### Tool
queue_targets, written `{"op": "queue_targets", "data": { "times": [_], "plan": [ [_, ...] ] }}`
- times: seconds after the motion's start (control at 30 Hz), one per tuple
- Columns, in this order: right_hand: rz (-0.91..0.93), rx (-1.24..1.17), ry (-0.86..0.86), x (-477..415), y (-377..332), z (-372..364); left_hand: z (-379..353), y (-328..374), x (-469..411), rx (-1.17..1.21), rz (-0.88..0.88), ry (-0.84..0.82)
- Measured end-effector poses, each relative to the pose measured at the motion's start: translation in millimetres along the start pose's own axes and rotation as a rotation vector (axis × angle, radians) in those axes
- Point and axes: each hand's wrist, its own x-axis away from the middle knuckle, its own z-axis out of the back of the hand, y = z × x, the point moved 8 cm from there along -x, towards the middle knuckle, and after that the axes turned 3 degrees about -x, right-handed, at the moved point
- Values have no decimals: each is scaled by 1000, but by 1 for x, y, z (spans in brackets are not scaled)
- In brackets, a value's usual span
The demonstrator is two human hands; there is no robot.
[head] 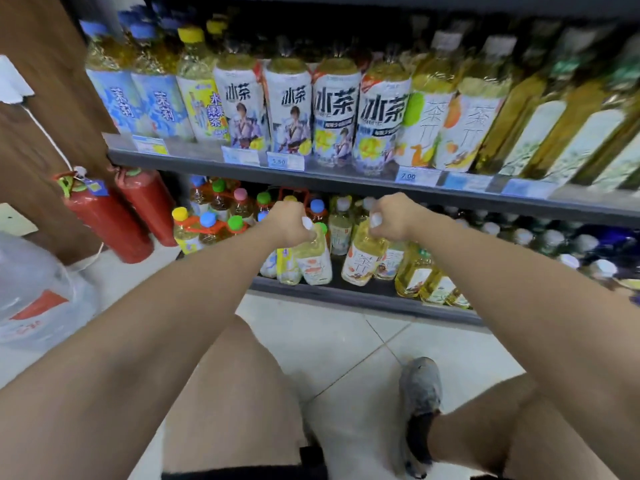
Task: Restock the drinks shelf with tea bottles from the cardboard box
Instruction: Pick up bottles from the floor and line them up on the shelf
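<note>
At the far left a clear plastic bag (34, 289) lies on the tiled floor (311, 341) beside a brown wooden panel (41, 98). Two red fire extinguishers (110, 220) lean just beside that panel. To their right runs the upper shelf (180, 160), lined with tall tea bottles in blue, white and yellow-green labels, with price tags (285, 162) reading 5.50 and 7.00 on its front rail. Below it, the lower shelf (363, 299) carries small bottles with coloured caps at its left end and white-capped ones further right. The person's left hand (291, 221) is clenched around the neck of the left tea bottle (313, 261), a white-capped bottle of pale yellow tea tilted at the front of the lower shelf. Just beside it, the right hand (391, 218) grasps the right tea bottle (362, 254) by its neck in the same way. That bottle's base is also near the shelf's front edge. Whether either bottle rests on the shelf cannot be told. Both bare forearms reach forward over the person's knees, and a grey shoe (420, 386) stands on the floor at lower right.
</note>
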Motion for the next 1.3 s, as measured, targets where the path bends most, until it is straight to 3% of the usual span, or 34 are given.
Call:
{"op": "queue_targets", "data": {
  "times": [0.4, 0.77, 1.3],
  "plan": [
    [-168, -67, -25, 1, 88, -90, -87, 40, -42, 184, 200, 47],
    [-162, -12, -10, -21, 119, -103, -120, 64, -76, 330, 234, 66],
    [-217, 21, -70, -49, 129, -130, -150, 103, -103, 158, 231, 43]
  ]
}}
